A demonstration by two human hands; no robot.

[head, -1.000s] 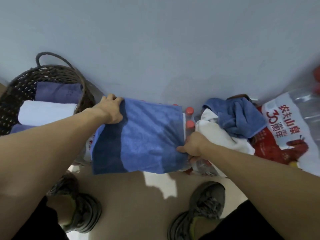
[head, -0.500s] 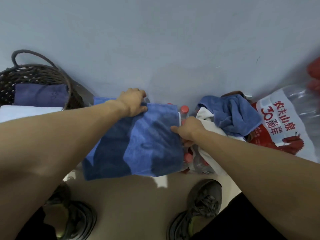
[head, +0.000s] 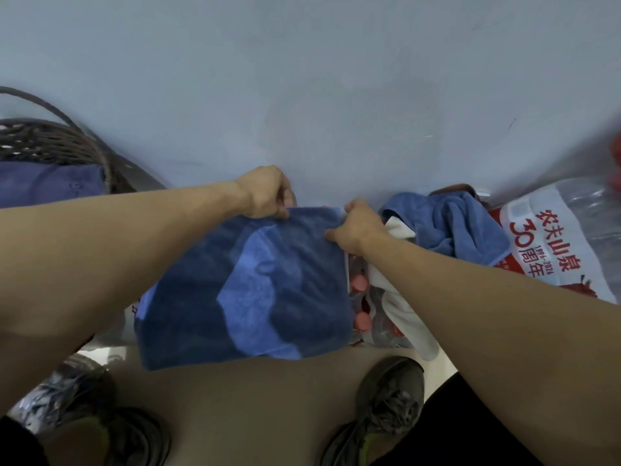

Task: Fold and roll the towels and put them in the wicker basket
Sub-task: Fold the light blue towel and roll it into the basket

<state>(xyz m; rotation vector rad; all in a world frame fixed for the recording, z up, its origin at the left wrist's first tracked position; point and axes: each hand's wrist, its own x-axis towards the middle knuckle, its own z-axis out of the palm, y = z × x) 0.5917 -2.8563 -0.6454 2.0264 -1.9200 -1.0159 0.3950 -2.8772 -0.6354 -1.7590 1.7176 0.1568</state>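
Blue towel [head: 242, 290], folded, being held at its far edge.
Left hand [head: 265, 193] and right hand [head: 356, 227] are pinching the far corners; the towel is lying over bottled water packs [head: 361, 297] by a pale wall [head: 302, 79]. Risk: layers slipping off the uneven packs. Wicker basket [head: 50, 142] is standing far left.

The floor [head: 255, 408] was tan, low in the frame. Two shoes [head: 386, 408] stood on it at the bottom. A basket [head: 50, 142] sat at upper left, a bottle pack [head: 571, 237] at right.
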